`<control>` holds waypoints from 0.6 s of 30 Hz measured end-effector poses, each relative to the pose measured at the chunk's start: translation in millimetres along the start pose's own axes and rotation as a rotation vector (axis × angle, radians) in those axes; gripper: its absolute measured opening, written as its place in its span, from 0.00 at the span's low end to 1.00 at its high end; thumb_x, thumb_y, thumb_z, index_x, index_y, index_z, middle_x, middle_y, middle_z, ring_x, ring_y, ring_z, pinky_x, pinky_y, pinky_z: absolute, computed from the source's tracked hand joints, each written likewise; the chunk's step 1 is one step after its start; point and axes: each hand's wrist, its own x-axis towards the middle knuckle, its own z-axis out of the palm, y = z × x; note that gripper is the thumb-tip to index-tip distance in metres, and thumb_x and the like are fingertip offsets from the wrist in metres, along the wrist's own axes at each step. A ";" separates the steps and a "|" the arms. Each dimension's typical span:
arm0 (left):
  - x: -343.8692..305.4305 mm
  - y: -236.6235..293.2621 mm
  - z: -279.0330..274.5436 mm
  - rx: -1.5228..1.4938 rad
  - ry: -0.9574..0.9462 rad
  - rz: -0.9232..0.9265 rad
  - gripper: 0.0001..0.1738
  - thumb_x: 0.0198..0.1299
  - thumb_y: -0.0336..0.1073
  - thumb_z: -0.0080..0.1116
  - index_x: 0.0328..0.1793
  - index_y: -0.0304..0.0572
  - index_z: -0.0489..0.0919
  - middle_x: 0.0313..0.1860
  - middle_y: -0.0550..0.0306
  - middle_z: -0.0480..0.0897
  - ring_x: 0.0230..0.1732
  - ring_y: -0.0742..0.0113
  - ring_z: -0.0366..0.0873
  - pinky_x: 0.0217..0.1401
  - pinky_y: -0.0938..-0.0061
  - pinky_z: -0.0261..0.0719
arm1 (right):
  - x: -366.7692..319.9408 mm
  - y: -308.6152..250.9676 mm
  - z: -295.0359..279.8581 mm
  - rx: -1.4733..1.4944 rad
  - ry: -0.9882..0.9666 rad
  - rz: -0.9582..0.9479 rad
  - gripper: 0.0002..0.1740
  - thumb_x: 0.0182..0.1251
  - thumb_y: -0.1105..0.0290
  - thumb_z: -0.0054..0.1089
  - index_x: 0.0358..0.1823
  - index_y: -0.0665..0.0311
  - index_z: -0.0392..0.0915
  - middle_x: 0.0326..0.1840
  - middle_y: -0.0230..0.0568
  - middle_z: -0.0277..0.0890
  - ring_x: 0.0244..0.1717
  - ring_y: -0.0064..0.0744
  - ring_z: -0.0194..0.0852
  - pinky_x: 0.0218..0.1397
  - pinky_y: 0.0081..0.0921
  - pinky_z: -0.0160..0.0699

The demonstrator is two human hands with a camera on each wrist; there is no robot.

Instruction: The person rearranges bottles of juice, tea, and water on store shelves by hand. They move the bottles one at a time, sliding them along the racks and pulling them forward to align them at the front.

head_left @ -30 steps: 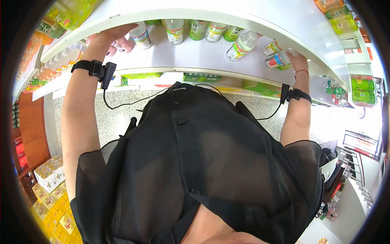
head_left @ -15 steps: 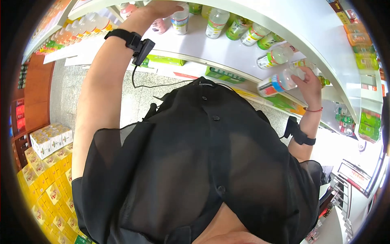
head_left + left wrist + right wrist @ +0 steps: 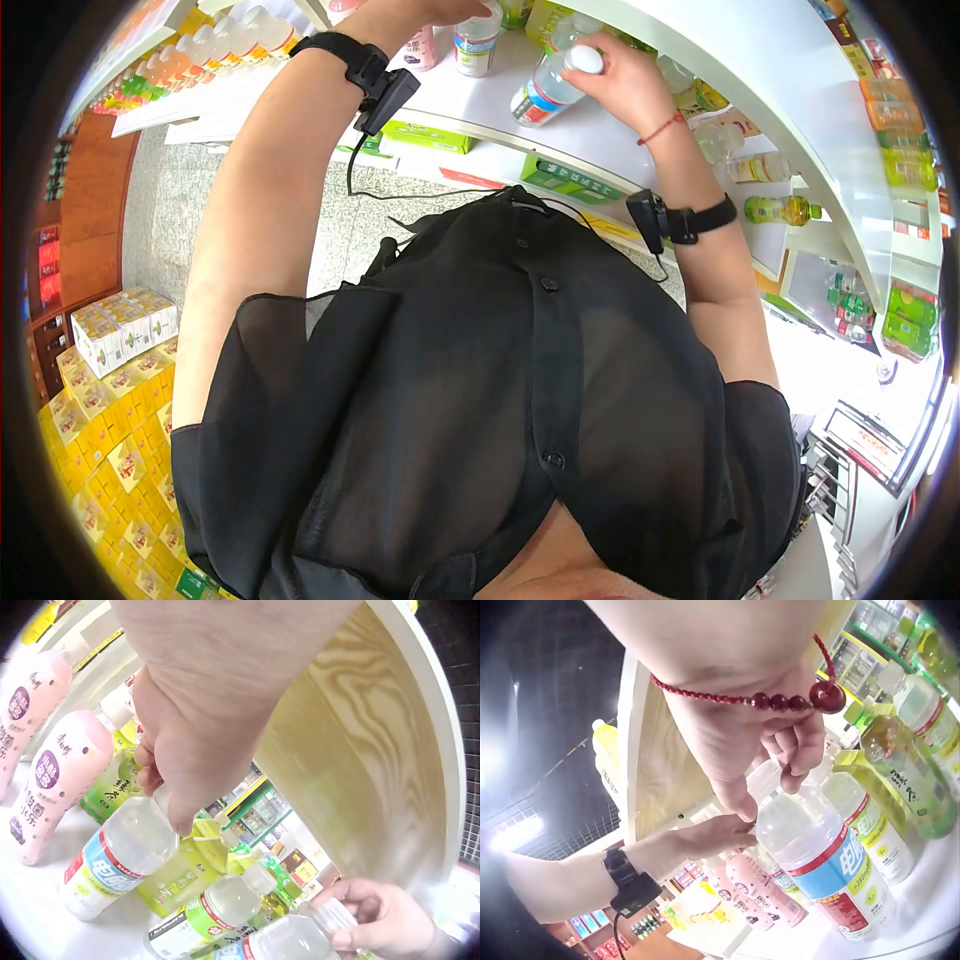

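In the head view my right hand point(image 3: 630, 85) pinches the white cap of a clear drink bottle point(image 3: 548, 92) with a blue and red label. That bottle leans at the shelf's front, and the right wrist view shows the thumb and fingers at its neck. Farther left, my left hand point(image 3: 199, 742) has its thumb and fingers around the top of a similar clear bottle point(image 3: 112, 859) standing on the shelf. Pink bottles point(image 3: 60, 772) stand left of it. Another clear bottle with a green label point(image 3: 199, 915) stands between the two held ones.
The white shelf point(image 3: 500, 105) has a raised front edge, and an upper shelf board point(image 3: 740, 60) overhangs it. Green tea bottles point(image 3: 911, 772) stand behind and beside the held bottles. A green-tinted bottle point(image 3: 780, 210) lies at the right end. Yellow cartons point(image 3: 110, 450) are stacked lower left.
My right hand has carried the clear bottle leftward along the shelf from its right end, toward my left hand. The left hand stays at its bottle while the head view has shifted.
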 end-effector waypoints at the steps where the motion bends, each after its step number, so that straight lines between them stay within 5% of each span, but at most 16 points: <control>1: -0.6 -1.6 0.0 -0.002 -0.002 0.003 0.27 0.60 0.53 0.54 0.62 0.50 0.77 0.62 0.47 0.78 0.64 0.50 0.72 0.69 0.61 0.65 | 9.3 -3.9 2.8 -0.052 -0.009 -0.016 0.23 0.56 0.58 0.70 0.50 0.62 0.78 0.39 0.43 0.84 0.40 0.32 0.83 0.45 0.26 0.80; 5: 0.7 -6.8 2.9 0.006 -0.010 0.015 0.27 0.60 0.53 0.55 0.62 0.50 0.78 0.61 0.47 0.78 0.64 0.50 0.72 0.69 0.61 0.65 | 32.6 -17.4 9.1 -0.131 -0.055 -0.023 0.25 0.55 0.53 0.68 0.50 0.61 0.80 0.41 0.44 0.84 0.42 0.39 0.83 0.48 0.31 0.80; 18: 1.3 -14.4 8.9 0.014 -0.033 0.022 0.27 0.59 0.52 0.57 0.61 0.49 0.78 0.60 0.47 0.79 0.63 0.50 0.72 0.68 0.61 0.66 | 67.1 -4.6 32.3 -0.222 -0.105 0.027 0.28 0.54 0.50 0.66 0.53 0.59 0.79 0.46 0.47 0.82 0.46 0.41 0.82 0.53 0.33 0.78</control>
